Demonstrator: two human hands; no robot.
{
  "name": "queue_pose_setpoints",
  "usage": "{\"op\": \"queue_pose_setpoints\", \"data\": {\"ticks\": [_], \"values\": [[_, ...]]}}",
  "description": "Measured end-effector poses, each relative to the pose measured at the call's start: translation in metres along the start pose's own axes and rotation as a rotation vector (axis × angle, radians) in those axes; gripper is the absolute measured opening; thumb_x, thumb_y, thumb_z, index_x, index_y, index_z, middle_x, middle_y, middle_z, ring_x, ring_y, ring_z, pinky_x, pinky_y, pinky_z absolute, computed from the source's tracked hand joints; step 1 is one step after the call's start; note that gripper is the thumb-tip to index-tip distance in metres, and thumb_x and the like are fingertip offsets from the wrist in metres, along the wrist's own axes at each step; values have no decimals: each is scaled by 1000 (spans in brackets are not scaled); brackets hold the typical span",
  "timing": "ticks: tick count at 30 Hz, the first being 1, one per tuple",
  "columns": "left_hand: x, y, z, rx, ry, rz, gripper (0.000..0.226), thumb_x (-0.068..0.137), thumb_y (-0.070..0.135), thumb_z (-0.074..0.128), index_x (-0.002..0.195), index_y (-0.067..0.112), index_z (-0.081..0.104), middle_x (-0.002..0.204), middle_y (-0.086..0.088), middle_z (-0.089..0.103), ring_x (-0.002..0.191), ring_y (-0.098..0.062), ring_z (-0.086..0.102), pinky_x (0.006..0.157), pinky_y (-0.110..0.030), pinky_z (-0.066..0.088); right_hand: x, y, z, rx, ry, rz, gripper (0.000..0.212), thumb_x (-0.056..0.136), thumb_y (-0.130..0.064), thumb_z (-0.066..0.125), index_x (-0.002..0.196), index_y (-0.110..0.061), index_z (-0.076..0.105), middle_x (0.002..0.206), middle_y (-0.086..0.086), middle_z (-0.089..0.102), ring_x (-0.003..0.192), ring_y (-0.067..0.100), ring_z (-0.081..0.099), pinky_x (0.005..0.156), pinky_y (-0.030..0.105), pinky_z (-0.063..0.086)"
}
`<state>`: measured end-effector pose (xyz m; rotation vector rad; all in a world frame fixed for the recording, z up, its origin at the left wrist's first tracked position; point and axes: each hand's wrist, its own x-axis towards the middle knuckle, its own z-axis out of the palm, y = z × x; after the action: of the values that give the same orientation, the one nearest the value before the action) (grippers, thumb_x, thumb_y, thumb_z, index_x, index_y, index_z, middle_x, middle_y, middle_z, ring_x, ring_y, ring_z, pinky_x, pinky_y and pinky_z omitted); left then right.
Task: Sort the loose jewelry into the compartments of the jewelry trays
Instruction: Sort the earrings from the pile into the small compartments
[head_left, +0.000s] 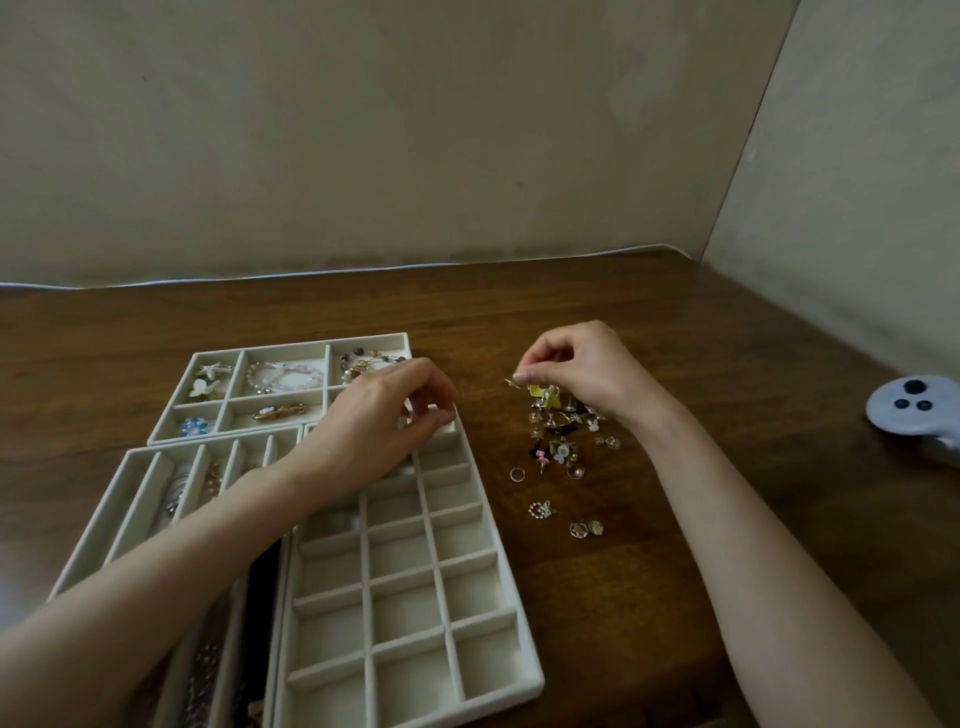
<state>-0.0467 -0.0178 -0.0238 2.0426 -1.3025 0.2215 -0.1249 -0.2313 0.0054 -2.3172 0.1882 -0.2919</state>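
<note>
Three cream velvet-lined jewelry trays sit on the dark brown wooden counter (675, 322). At the back, the wide-compartment tray (363, 340) holds a starfish brooch (212, 370), a pale bead bracelet (283, 376), a gold clip (278, 412), a blue flower piece (194, 427) and a mixed bead strand in its far right cell. Nearer, the long-slot tray (135, 486) at the left carries chains in its narrow lanes, partly hidden under the left forearm. The small-grid tray (514, 613) beside it is mostly bare in the cells that show.

Over that grid tray's far right corner, the left hand (379, 423) has its fingertips pinched together; something small may be between them, but I cannot tell what.

To the right of the trays lies the heap of loose small earrings and charms (561, 431), in gold, white, pink and yellow, with a few strays spread toward the near edge. The right hand (571, 371) hovers at the heap's far side, thumb and forefinger closed on a tiny gold earring (511, 383) lifted just above the pile.

Well apart, at the counter's right edge, rests a pale grey controller with dark buttons (914, 410).
</note>
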Motion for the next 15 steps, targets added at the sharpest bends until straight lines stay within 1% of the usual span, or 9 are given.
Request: {"op": "queue_pose_setpoints", "data": {"ticks": [1,3,5,7,13,15], "values": [[0,2,0,-11,14,-13,12,84,18,67,93,20,60,86,12,61,79,-4,57,68,-19,47,-2,-4,1,110,-25,-21,1,81,-19,70,80,-20,69,83,-9,68,81,0,62,82,22,47],[1,5,2,-71,42,-61,19,80,23,70,93,19,57,86,11,62,78,-3,58,67,-18,47,-4,-11,7,230,-98,-68,2,81,-17,70,80,-19,70,81,-8,69,78,-2,62,74,16,46],[1,8,2,-173,60,-138,28,75,28,73,94,16,56,85,11,63,77,-2,59,65,-16,48,-5,-15,16,277,-157,-94,1,81,-14,70,81,-15,70,77,-7,66,68,-6,59,64,10,44],[2,10,2,-233,62,-178,33,72,29,74,94,14,56,85,10,63,75,-2,59,63,-15,48,-5,-17,23,304,-174,-96,3,80,-13,71,82,-12,69,74,-6,64,62,-7,56,56,7,41],[0,13,3,-251,73,-169,22,75,20,75,87,17,57,78,9,61,68,0,56,58,-12,44,-4,-19,30,350,-189,-86,4,80,-15,71,81,-13,69,75,-4,64,60,-5,54,54,9,41],[1,13,3,-222,78,-154,18,77,19,74,85,17,58,77,8,61,68,-3,55,58,-13,43,-4,-18,28,337,-164,-87,3,82,-17,69,83,-14,69,76,-6,65,62,-5,56,55,8,42]]}}
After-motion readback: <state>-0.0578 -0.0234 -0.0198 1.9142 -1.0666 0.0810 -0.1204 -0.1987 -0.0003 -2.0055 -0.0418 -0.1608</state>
